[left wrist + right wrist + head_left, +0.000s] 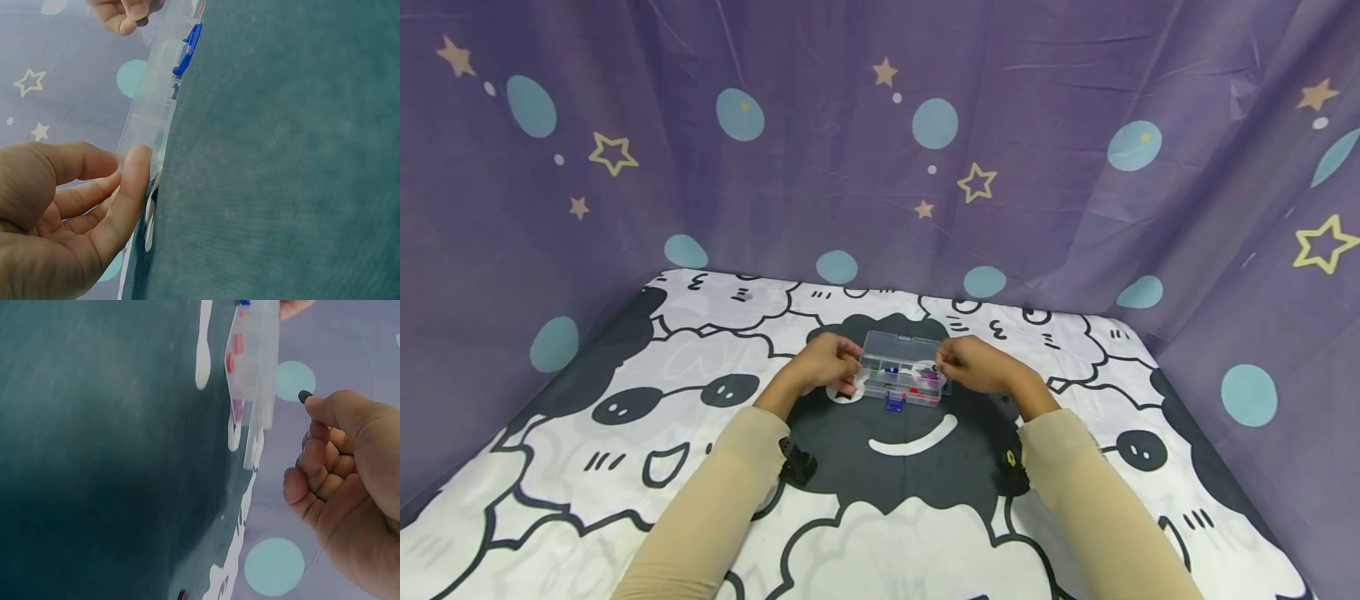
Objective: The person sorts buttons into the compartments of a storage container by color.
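Observation:
A clear plastic compartment box (874, 385) lies on the dark patch of the cloth with its lid (898, 345) raised at the back. Small red, blue, green and purple pieces sit in its compartments; red pieces (239, 344) show through the wall in the right wrist view. A blue latch (894, 402) hangs at the front. My left hand (825, 364) pinches the box's left end between thumb and fingers. Above the right end, my right hand (976, 364) pinches a small dark, rounded piece (305, 397) between thumb and forefinger, its exact kind unclear.
A sheep-patterned cloth (700, 450) covers the table. Behind it and at both sides hangs a purple curtain (850, 167) with stars and dots. One small dark reddish piece (182, 595) lies on the cloth in the right wrist view.

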Tool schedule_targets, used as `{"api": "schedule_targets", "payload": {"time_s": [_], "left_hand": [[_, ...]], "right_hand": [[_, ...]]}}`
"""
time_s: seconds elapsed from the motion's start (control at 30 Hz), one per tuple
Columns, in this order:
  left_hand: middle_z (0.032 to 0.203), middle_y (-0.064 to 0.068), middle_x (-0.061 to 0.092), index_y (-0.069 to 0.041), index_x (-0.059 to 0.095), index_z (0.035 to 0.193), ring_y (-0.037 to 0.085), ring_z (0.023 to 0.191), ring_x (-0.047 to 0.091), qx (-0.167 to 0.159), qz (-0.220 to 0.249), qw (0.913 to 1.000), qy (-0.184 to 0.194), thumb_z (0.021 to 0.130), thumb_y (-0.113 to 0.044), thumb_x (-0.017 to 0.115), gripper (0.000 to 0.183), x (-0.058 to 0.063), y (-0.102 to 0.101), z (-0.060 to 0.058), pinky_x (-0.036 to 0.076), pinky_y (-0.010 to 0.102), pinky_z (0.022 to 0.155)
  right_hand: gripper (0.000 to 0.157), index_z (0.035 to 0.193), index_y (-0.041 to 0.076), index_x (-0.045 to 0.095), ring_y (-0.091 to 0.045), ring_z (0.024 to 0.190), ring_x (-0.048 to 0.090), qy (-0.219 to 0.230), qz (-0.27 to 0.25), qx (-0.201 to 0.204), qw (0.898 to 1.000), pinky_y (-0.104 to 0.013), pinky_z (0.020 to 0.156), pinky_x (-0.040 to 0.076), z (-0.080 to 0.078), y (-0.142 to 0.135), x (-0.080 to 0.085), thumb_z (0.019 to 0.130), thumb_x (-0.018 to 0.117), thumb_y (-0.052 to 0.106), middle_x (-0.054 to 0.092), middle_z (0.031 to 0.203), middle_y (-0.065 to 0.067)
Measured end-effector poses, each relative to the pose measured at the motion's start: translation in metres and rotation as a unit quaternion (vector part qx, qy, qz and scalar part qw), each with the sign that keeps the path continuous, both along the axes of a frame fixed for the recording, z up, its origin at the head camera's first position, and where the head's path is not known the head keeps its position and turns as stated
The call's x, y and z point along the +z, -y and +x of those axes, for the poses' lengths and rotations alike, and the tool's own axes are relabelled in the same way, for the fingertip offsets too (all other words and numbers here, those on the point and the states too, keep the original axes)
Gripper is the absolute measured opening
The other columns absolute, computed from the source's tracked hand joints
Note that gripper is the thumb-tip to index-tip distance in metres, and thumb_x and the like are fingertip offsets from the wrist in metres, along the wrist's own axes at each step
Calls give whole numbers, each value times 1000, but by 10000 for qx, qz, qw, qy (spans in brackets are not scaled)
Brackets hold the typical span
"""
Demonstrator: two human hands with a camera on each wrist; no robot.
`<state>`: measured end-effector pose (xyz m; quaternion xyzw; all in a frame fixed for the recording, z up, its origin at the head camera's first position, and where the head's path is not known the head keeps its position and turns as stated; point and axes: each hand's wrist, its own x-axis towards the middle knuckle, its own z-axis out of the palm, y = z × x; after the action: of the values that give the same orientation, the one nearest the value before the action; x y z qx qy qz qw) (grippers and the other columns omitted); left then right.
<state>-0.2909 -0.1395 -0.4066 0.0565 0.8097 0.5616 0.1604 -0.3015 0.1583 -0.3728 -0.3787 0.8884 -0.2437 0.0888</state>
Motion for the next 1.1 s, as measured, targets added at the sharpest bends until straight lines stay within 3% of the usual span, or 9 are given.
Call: {"api": "schedule_targets", "payload": {"time_s": [0.23, 0.5, 1.1], "left_hand": [[105, 22, 64, 8, 60, 130, 20, 65, 67, -5, -6, 10000, 2, 99, 3, 59, 31, 1, 1, 1, 66, 36, 65], [105, 22, 64, 8, 60, 130, 20, 66, 67, -23, 9, 10000, -19, 99, 3, 60, 31, 1, 0, 1, 66, 36, 65], [103, 20, 64, 9, 60, 130, 19, 66, 66, 10, -13, 10000, -16, 98, 4, 60, 32, 2, -1, 2, 66, 34, 64]], "right_hand": [[19, 87, 6, 61, -7, 55, 39, -204, 54, 93, 9997, -25, 56, 37, 0, 13, -2, 105, 55, 8, 44, 64, 7], [20, 93, 0, 65, -7, 53, 36, -38, 64, 217, 9997, -25, 55, 35, 0, 28, -5, 106, 53, 9, 44, 63, 6], [17, 92, 5, 67, -6, 52, 44, -150, 108, 443, 9988, -23, 54, 40, 0, 53, -15, 103, 54, 5, 50, 64, 6]]}}
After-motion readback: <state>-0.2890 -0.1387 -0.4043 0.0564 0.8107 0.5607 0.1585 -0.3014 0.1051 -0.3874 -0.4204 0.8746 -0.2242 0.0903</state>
